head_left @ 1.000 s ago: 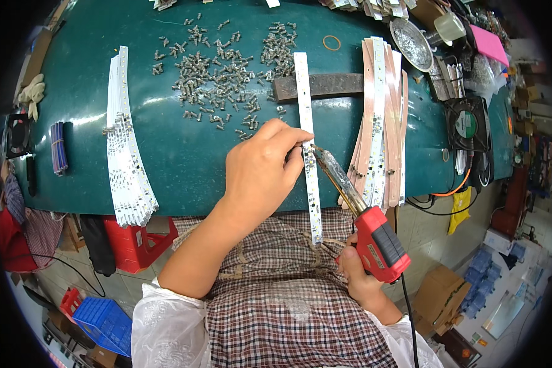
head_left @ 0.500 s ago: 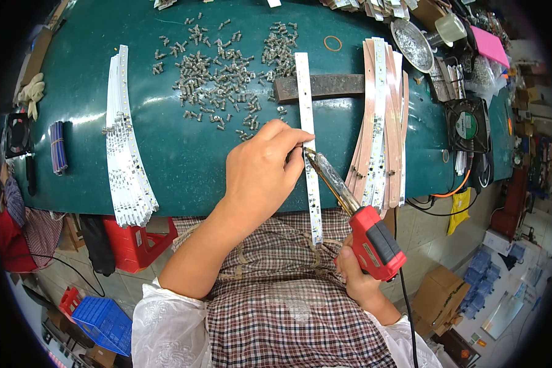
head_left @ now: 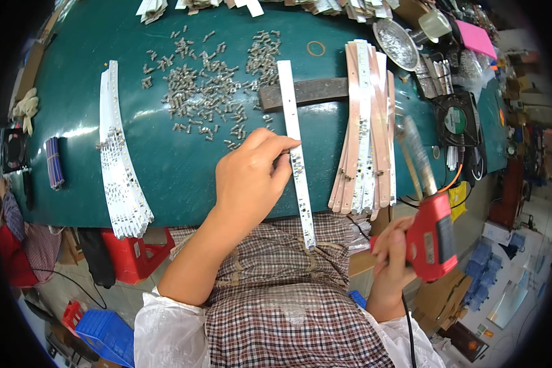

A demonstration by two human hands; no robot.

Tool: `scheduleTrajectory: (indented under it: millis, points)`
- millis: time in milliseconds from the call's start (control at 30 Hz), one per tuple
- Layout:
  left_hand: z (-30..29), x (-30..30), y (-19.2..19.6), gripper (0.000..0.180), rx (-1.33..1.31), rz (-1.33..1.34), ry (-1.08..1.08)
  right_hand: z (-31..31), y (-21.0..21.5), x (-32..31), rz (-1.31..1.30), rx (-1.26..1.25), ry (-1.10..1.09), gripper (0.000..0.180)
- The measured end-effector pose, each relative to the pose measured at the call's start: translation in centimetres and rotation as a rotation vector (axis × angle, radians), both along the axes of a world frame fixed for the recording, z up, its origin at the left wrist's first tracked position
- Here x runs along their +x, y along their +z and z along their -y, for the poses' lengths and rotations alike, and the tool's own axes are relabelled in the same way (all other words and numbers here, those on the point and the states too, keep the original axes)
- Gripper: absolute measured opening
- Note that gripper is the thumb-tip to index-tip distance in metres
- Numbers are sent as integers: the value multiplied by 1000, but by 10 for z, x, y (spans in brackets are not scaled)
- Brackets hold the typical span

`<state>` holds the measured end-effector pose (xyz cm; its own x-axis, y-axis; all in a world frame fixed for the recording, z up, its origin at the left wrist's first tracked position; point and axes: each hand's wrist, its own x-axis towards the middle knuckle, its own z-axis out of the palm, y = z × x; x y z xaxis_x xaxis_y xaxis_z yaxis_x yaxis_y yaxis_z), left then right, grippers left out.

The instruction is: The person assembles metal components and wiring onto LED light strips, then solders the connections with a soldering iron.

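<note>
A narrow white LED circuit board strip (head_left: 292,122) lies across a dark metal bar (head_left: 325,90), its near end past the table edge. My left hand (head_left: 253,175) pinches at the strip's left edge, thumb and forefinger together; any small part between the fingertips is hidden. My right hand (head_left: 394,257) grips a red and black soldering gun (head_left: 432,239), its tip raised up and away from the strip, slightly blurred. Beyond my left hand, several small metal parts (head_left: 202,92) lie scattered. To the right, white and copper-coloured strips (head_left: 363,122) are fanned out.
A stack of white LED strips (head_left: 121,178) lies at left, near a bundle of purple sticks (head_left: 54,162). A small black fan (head_left: 457,121) and a metal dish (head_left: 396,44) stand on the right. The soldering gun's black cord (head_left: 409,331) hangs beside my right forearm.
My right hand has lifted the soldering gun off the strip and swung it to the right. My left hand stays at the strip. The whole view has shifted a little.
</note>
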<state>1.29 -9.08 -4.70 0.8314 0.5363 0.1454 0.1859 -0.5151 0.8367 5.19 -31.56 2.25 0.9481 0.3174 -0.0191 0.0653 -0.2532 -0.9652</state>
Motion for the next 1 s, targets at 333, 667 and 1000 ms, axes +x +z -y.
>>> scheduleTrajectory:
  millis: [333,667,1000]
  points:
    - [2,-4,11,24,-21,-83,-19,-61,-14,71,705,-546,14,53]
    - [9,-4,14,52,31,-123,-37,-103,-33,84,630,-813,-5,58]
    - [-21,-26,59,51,-305,26,76,-105,-25,85,591,-821,-63,53]
